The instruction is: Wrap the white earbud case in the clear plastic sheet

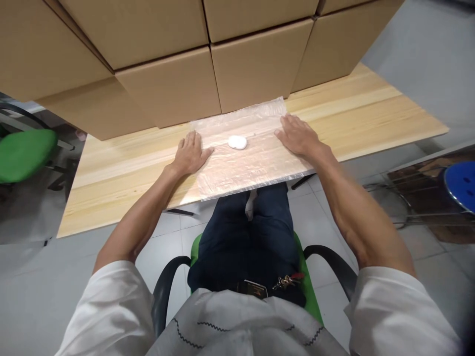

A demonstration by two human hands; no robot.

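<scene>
A sheet of clear bubble wrap point(241, 170) lies spread over the wooden table, its near edge reaching the table's front edge. On its middle rests a small white rounded case point(237, 142), like an earbud case, touched by neither hand. My left hand point(190, 154) lies flat with fingers apart at the sheet's left edge. At the right edge, my right hand point(297, 134) is also laid flat, its fingers stretched out over the wrap. Nothing is held in either hand.
Stacked cardboard boxes point(166, 86) form a wall along the back of the wooden table point(111, 193). A green chair point(27, 151) stands at the left, and a blue stool point(462, 185) at the right. I sit on a green chair with black armrests point(332, 262).
</scene>
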